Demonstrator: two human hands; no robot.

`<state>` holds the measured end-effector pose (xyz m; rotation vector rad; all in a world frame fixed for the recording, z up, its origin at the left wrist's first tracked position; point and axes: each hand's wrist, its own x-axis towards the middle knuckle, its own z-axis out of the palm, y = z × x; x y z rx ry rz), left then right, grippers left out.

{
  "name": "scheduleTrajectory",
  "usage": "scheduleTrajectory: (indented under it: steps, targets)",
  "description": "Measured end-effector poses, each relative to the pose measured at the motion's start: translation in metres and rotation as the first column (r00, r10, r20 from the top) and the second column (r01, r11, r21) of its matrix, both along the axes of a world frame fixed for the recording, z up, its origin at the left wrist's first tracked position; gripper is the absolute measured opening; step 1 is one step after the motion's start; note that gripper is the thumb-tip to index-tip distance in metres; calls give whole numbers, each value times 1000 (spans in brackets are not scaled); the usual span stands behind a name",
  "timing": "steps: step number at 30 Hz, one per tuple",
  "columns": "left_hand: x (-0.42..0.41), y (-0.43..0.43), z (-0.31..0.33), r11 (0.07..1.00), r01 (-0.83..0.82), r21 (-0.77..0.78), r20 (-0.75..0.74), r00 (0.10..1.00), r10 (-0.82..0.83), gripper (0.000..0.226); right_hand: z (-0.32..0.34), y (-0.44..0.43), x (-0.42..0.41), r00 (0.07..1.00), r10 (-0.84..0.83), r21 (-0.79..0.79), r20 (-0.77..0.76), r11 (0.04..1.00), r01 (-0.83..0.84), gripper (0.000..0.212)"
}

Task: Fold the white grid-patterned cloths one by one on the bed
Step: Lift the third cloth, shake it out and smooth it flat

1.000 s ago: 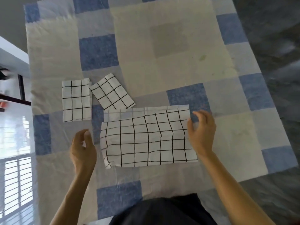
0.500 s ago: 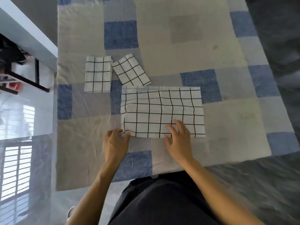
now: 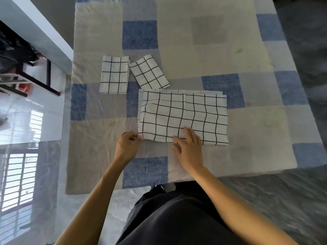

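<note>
White cotton with a black grid: the half-folded cloth (image 3: 183, 117) lies flat at the centre of the frame on the bedspread (image 3: 212, 50), a patchwork of blue, grey and cream squares. Its top layer is doubled over, and a plain edge of the lower layer shows along the far side.

Left hand (image 3: 128, 145): at the cloth's lower left corner, fingers curled, thumb and fingertips pinching that corner.

Right hand (image 3: 188, 147): laid on the cloth's near edge, about its middle, fingers straight and spread, pressing the fabric down. It grips nothing.

Two finished pieces sit up and to the left of the work piece. The upright folded cloth (image 3: 114, 75) lies square to the bed. The tilted folded cloth (image 3: 148, 71) lies just beside it on the right, turned at an angle, its lower corner close to the far edge of the half-folded cloth; contact cannot be confirmed.

Dark garment (image 3: 177, 218) of the person fills the lower centre. Glossy floor (image 3: 44, 121) shows at the left.
</note>
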<state>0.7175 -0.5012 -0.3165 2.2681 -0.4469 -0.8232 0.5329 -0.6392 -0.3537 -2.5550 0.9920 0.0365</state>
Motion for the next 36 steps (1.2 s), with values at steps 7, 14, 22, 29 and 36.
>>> scheduleTrajectory:
  steps: [7,14,22,29,36]
  targets:
    - [18,5,-4,986,-57,159,-147,986,81,24,-4,-4,-13,998,-14,63,-55,998,18,38]
    - [-16,-16,9,990,130,63,439,887,-144,27,-3,-15,-18,993,87,76,-84,994,-81,60]
    - [-67,-21,-47,705,544,455,288,659,-695,67,-17,-29,-46,957,174,104,-232,983,-153,70]
    - [-77,-22,-46,736,453,504,306,703,-642,70,-17,-31,-47,958,162,88,-237,986,-145,64]
    - [-88,-41,-53,680,582,446,379,566,-732,62,-14,-35,-35,961,182,127,-209,979,-158,66]
